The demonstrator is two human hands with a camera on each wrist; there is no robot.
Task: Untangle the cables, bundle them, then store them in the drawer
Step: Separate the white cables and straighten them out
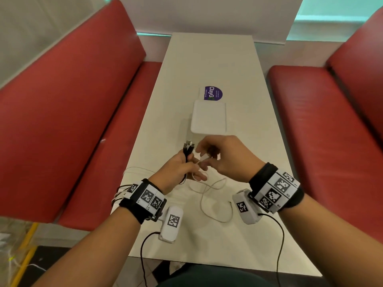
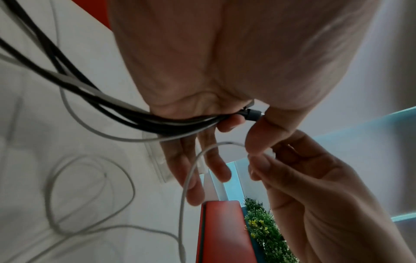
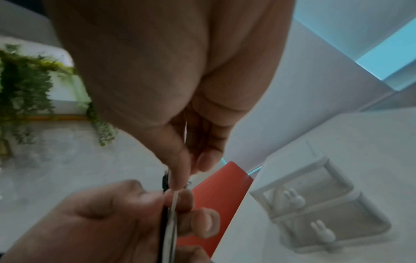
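My left hand (image 1: 182,166) grips a bunch of black and grey cables (image 1: 187,151) upright, their plugs sticking up above the fist; the left wrist view shows the same cable bunch (image 2: 126,110) running across my palm. My right hand (image 1: 219,156) pinches the plug end of a thin white cable (image 1: 204,157) between thumb and fingertips, right beside the left fingers. The slack of this white cable (image 1: 209,195) lies in loose loops on the table (image 1: 207,59). A small white drawer unit (image 1: 208,117) stands just beyond my hands; its two clear-fronted drawers (image 3: 315,201) show in the right wrist view.
A purple and white sticker card (image 1: 211,93) lies behind the drawer unit. Red padded benches (image 1: 68,112) flank the narrow table on both sides. Black sensor leads (image 1: 279,241) hang from my wrist units near the table's front edge.
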